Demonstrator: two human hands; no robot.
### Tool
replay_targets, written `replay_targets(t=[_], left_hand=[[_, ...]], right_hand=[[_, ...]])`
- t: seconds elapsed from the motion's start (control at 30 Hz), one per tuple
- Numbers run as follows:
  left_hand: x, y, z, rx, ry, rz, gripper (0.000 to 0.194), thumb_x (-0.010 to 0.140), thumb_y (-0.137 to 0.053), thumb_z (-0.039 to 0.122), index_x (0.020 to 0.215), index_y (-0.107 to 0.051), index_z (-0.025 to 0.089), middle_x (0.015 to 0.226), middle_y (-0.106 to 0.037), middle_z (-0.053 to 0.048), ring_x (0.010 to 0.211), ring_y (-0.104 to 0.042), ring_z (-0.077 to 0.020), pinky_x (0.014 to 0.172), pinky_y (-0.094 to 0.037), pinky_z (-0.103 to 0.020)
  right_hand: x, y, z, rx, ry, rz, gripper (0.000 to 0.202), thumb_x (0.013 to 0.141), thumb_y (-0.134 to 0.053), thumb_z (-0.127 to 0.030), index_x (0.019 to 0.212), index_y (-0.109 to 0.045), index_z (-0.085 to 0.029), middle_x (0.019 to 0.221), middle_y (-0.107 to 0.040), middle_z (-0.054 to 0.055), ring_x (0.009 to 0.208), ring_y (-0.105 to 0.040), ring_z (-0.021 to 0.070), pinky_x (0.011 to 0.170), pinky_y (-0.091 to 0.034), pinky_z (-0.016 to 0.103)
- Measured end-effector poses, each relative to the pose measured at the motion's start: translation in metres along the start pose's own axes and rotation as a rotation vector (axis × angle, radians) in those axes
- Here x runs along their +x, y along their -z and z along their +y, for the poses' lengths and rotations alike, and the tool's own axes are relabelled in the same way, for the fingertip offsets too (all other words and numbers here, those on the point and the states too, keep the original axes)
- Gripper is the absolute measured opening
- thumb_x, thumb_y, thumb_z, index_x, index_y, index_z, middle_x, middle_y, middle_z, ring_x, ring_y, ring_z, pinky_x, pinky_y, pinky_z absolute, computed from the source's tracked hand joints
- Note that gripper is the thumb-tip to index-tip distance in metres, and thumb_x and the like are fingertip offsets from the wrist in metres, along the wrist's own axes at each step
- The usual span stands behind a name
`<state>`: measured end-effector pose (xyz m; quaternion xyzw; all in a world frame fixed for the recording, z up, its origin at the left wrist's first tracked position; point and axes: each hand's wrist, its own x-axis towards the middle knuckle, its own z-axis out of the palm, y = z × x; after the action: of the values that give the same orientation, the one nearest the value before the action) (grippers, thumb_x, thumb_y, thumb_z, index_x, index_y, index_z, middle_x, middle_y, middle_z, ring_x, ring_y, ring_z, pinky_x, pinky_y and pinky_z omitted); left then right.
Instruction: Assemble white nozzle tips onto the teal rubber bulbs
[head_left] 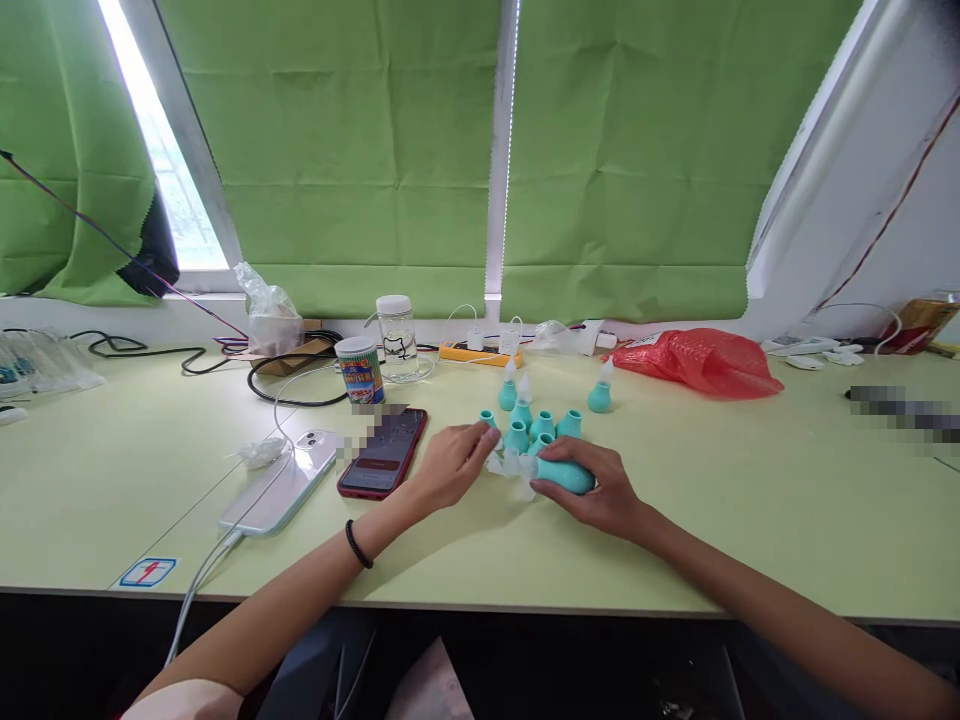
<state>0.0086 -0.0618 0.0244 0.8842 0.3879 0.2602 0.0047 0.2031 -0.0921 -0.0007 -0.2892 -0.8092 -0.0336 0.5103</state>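
Observation:
My right hand [604, 490] is closed around a teal rubber squeeze bulb [566, 476] lying on its side, its mouth toward the left. My left hand [454, 465] has thumb and fingertips drawn together beside the small translucent nozzle tips [511, 462]; whether something is pinched there is too small to tell. Just beyond my hands stand several open-topped teal bulbs [570, 424]. Farther back, a bulb with a pointed translucent tip [599, 397] stands upright, and two more tipped bulbs [508, 396] are behind the group.
Left of my hands lie a red-cased phone [384, 455] and a clear-cased phone [281, 485] with a white cable. A printed canister [360, 372] and a lidded jar [397, 340] stand behind. A red plastic bag [694, 362] and an orange power strip [480, 355] lie along the back.

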Motion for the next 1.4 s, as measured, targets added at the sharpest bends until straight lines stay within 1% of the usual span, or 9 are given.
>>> replay_targets(t=[0.17, 0.4, 0.57, 0.73, 0.87, 1.0, 1.1, 1.27, 1.4], left_hand=[[-0.007, -0.002, 0.019, -0.245, -0.15, -0.177, 0.035, 0.083, -0.027, 0.039, 0.066, -0.045, 0.015, 0.051, -0.038, 0.004, 0.049, -0.035, -0.0071, 0.05, -0.027, -0.02], [-0.007, -0.007, 0.02, -0.704, -0.031, -0.345, 0.042, 0.083, -0.022, 0.042, 0.053, -0.032, 0.014, 0.048, -0.027, 0.005, 0.046, -0.023, -0.0053, 0.044, -0.022, -0.02], [-0.006, -0.012, 0.017, -1.042, 0.046, -0.484, 0.044, 0.08, -0.027, 0.047, 0.049, -0.025, 0.015, 0.045, -0.021, 0.006, 0.042, -0.018, -0.004, 0.041, -0.016, -0.021], [-0.003, -0.012, 0.013, -1.296, 0.145, -0.571, 0.044, 0.079, -0.024, 0.049, 0.048, -0.021, 0.017, 0.043, -0.016, 0.007, 0.038, -0.015, -0.0035, 0.039, -0.012, -0.021], [-0.002, -0.005, 0.012, -1.013, 0.09, -0.417, 0.043, 0.081, -0.02, 0.047, 0.052, -0.029, 0.016, 0.046, -0.025, 0.005, 0.04, -0.021, -0.0047, 0.04, -0.017, -0.02], [-0.005, -0.006, 0.012, -0.291, -0.085, -0.235, 0.033, 0.079, -0.031, 0.045, 0.068, -0.043, 0.015, 0.054, -0.039, 0.002, 0.05, -0.039, -0.0093, 0.05, -0.028, -0.022], [-0.008, -0.013, 0.01, 0.107, -0.152, -0.246, 0.035, 0.078, -0.03, 0.045, 0.075, -0.048, 0.015, 0.058, -0.05, -0.002, 0.056, -0.049, -0.0148, 0.052, -0.032, -0.024], [-0.007, -0.023, 0.003, 0.316, -0.12, -0.325, 0.038, 0.078, -0.031, 0.045, 0.078, -0.053, 0.014, 0.064, -0.058, -0.007, 0.06, -0.056, -0.0209, 0.051, -0.037, -0.027], [-0.005, -0.026, 0.003, 0.343, -0.049, -0.351, 0.037, 0.077, -0.035, 0.046, 0.083, -0.055, 0.015, 0.068, -0.06, -0.008, 0.064, -0.058, -0.0223, 0.053, -0.04, -0.028]], right_hand=[[-0.004, -0.007, -0.007, 0.121, -0.013, -0.1, 0.021, 0.065, -0.061, -0.023, 0.083, -0.05, -0.019, 0.075, -0.059, 0.003, 0.07, -0.057, 0.0143, 0.062, -0.047, 0.026], [0.0, -0.007, -0.011, 0.343, -0.312, -0.154, 0.018, 0.06, -0.065, -0.026, 0.071, -0.053, -0.017, 0.069, -0.057, 0.001, 0.063, -0.055, 0.0136, 0.058, -0.046, 0.025], [0.0, -0.005, -0.013, 0.614, -0.592, -0.215, 0.02, 0.055, -0.068, -0.024, 0.067, -0.054, -0.016, 0.065, -0.055, -0.001, 0.044, -0.048, 0.008, 0.039, -0.042, 0.021], [0.004, 0.0, -0.012, 0.821, -0.664, -0.213, 0.017, 0.055, -0.068, -0.021, 0.066, -0.056, -0.016, 0.063, -0.055, 0.0, 0.045, -0.049, 0.0091, 0.037, -0.042, 0.022], [0.013, 0.015, -0.003, 0.846, -0.613, -0.061, 0.014, 0.062, -0.063, -0.023, 0.07, -0.055, -0.017, 0.064, -0.056, 0.0, 0.046, -0.048, 0.0095, 0.038, -0.042, 0.023], [0.023, 0.034, 0.013, 0.556, -0.622, 0.025, 0.021, 0.062, -0.064, -0.027, 0.08, -0.058, -0.018, 0.073, -0.058, 0.002, 0.058, -0.053, 0.0121, 0.052, -0.046, 0.026], [0.027, 0.047, 0.029, 0.346, -0.611, 0.007, 0.025, 0.058, -0.066, -0.03, 0.08, -0.061, -0.018, 0.078, -0.06, 0.004, 0.073, -0.055, 0.017, 0.066, -0.046, 0.029], [0.02, 0.058, 0.059, 0.04, -0.58, -0.048, 0.027, 0.055, -0.067, -0.036, 0.075, -0.062, -0.017, 0.075, -0.061, 0.004, 0.07, -0.055, 0.0178, 0.065, -0.045, 0.031], [0.011, 0.056, 0.073, 0.08, -0.645, -0.166, 0.027, 0.053, -0.067, -0.037, 0.067, -0.059, -0.015, 0.068, -0.061, 0.005, 0.059, -0.054, 0.0153, 0.054, -0.046, 0.028]])
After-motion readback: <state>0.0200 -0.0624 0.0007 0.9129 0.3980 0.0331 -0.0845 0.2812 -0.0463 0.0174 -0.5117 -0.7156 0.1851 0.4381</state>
